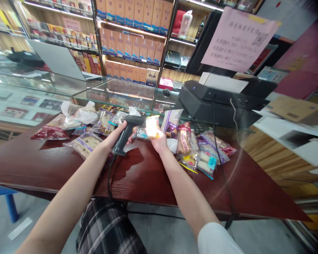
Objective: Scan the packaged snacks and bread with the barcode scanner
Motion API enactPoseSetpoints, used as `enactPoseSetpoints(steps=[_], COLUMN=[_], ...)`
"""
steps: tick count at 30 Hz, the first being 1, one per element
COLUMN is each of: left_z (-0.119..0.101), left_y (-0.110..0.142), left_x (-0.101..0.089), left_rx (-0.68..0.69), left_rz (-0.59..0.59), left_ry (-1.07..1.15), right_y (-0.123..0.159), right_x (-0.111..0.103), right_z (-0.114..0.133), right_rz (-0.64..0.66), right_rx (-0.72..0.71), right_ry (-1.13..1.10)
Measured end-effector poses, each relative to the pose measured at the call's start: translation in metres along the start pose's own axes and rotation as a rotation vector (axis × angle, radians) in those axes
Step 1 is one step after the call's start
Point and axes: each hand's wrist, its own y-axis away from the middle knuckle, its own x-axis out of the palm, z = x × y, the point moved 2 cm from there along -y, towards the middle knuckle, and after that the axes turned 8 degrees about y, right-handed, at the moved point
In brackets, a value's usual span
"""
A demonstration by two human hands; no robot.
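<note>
My left hand (119, 134) is wrapped round the grip of a black barcode scanner (125, 135), whose head points to the right. Its cable hangs down over the table's front edge. Facing it, my right hand (159, 140) holds a small yellow-and-white snack packet (152, 126), brightly lit and washed out, so its print is unreadable. Just behind my right hand stands a purple-and-grey snack bag (171, 121). To the right lie a red snack bag (184, 138) and packets with yellow and blue edges (207, 162). Left of the scanner lies a clear bag with a purple label (85, 144).
The dark red table (148, 180) bears more bagged snacks at left, among them a red-and-clear bag (51, 128). A black printer (214, 100) stands at the back right, with cables hanging over the table. Behind are a glass counter (116, 90) and a laptop (58, 60).
</note>
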Motion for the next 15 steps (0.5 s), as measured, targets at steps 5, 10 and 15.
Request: enactPoseSetpoints(steps=[5,10,15], left_z=[0.002,-0.006,-0.021], left_y=[0.001,0.003,0.004], left_x=[0.008,0.003,-0.018], left_rx=[-0.012,0.004,0.103], left_rz=[0.016,-0.06,-0.3], left_ry=[0.016,0.051,0.135], right_y=[0.003,0.007,0.025], right_x=[0.005,0.001,0.005], right_z=[-0.001,0.007,0.025], right_rz=[0.069,-0.06,-0.219], right_rx=[-0.063,-0.278,-0.599], right_ry=[0.118,0.572,1.451])
